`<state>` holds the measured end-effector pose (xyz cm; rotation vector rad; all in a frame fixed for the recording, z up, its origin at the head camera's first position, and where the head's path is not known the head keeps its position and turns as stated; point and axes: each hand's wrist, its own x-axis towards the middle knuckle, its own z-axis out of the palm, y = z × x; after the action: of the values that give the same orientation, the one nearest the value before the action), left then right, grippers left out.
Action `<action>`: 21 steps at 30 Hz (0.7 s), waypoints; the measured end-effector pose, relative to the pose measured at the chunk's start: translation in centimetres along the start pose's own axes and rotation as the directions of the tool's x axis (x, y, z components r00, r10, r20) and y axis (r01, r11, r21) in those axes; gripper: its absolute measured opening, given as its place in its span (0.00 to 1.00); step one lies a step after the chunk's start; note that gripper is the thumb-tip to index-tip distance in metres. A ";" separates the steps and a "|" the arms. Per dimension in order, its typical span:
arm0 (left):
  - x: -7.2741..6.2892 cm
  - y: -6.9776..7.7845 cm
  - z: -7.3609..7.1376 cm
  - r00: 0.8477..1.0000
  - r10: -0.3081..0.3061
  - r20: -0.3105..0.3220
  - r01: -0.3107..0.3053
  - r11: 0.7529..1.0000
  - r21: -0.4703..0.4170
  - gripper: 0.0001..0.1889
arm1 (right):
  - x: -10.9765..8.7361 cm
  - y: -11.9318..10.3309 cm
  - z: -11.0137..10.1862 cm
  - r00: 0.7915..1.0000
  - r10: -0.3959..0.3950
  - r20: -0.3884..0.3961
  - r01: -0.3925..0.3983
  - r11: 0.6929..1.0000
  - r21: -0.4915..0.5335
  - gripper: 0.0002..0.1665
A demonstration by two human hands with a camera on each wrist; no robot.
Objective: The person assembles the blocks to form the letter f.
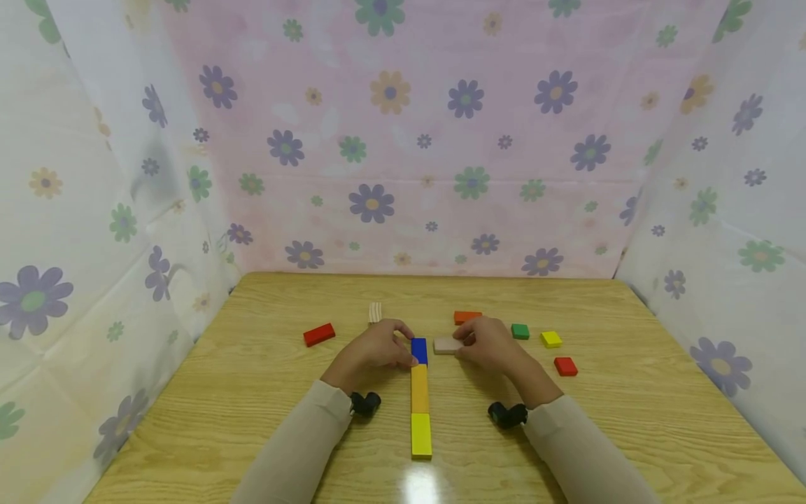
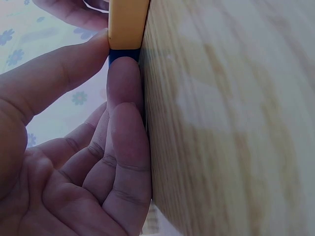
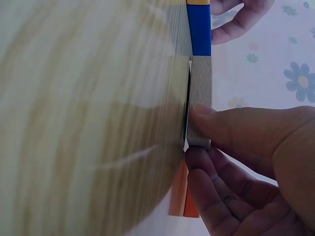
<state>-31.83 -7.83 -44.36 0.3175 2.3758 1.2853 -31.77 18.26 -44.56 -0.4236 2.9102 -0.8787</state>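
Blocks run in a line down the table (image 1: 264, 392), yellow, orange, blue block (image 1: 418, 350), and I see my left hand (image 1: 376, 348) steadying the blue one while my right hand (image 1: 488, 344) pinches a pale wooden block (image 1: 448, 344) just beside it, which I judge needs squaring up next.

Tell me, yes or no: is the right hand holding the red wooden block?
No, the right hand pinches a plain pale wooden block beside the blue block.

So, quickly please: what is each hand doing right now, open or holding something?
Left hand: open, fingertips touching the blue rectangular wooden block.
Right hand: pinching the plain light wooden block.
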 end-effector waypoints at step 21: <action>0.1 -0.1 -0.1 1.000 0.008 0.012 -0.008 1.000 -0.004 0.23 | 0.4 -1.2 0.6 1.000 0.008 0.017 -0.009 0.999 0.037 0.14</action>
<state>-31.96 -7.91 -44.42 0.3327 2.3636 1.2877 -31.77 16.83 -44.40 -0.4137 2.8732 -0.9224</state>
